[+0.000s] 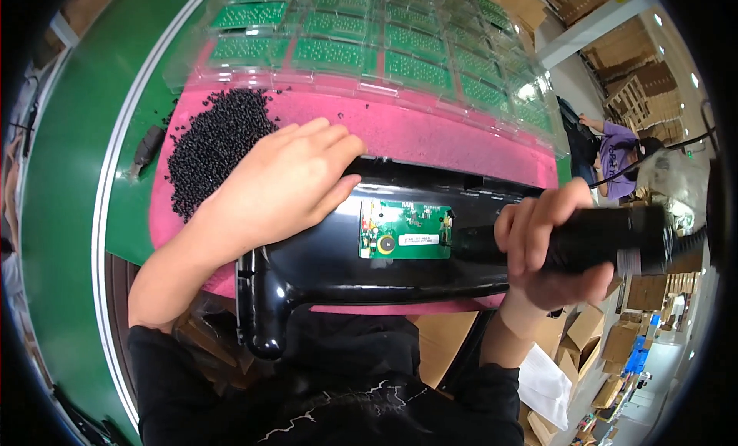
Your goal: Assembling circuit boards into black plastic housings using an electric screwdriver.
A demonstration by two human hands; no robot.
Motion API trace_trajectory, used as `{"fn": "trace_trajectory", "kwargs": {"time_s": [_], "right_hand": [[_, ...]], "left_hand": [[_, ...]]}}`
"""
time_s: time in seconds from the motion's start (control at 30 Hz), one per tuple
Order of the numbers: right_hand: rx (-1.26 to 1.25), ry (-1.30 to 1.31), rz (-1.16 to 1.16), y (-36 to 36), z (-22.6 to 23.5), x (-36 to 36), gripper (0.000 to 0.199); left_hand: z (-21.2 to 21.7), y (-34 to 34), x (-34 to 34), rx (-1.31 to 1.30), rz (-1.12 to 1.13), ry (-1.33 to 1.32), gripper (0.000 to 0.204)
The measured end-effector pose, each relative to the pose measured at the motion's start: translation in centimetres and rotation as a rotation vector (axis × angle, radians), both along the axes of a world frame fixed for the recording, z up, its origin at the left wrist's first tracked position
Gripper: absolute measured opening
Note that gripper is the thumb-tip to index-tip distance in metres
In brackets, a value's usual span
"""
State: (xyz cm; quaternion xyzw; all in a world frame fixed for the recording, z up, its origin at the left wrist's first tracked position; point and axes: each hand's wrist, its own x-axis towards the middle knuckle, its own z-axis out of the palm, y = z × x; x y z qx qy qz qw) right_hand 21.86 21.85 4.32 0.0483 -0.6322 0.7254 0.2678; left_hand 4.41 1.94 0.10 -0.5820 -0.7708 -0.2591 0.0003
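A long, glossy black plastic housing point(338, 273) lies across the pink mat in front of me. A green circuit board point(406, 242) with a round buzzer-like part and a white label sits on its middle. My left hand point(300, 177) is closed at the housing's upper left edge, thumb on the near side, fingertips partly hidden. In my right hand point(542, 242) is a black corded electric screwdriver point(607, 235), held nearly level in the picture. Its narrow front end points at the board's right edge; whether the bit touches a screw cannot be made out.
A heap of small black screws point(219, 146) lies left of my left hand. Clear plastic trays point(369, 85) holding several green boards stand at the back. A dark tool-like object point(147, 148) lies on the green surface. Cardboard boxes and a person in purple point(617, 162) are at the right.
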Motion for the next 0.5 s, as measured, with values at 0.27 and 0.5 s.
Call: {"fn": "trace_trajectory", "kwargs": {"time_s": [0.27,0.5], "right_hand": [[-0.910,0.050,-0.331,4.0,0.9,2.1,0.047],[-0.357,0.224,-0.566,5.2,-2.0,13.7,0.043]], "left_hand": [[0.3,-0.4,1.2,-0.111,-0.121,-0.056,0.018],[2.2,-0.2,1.6,-0.192,-0.134,-0.091,0.017]]}}
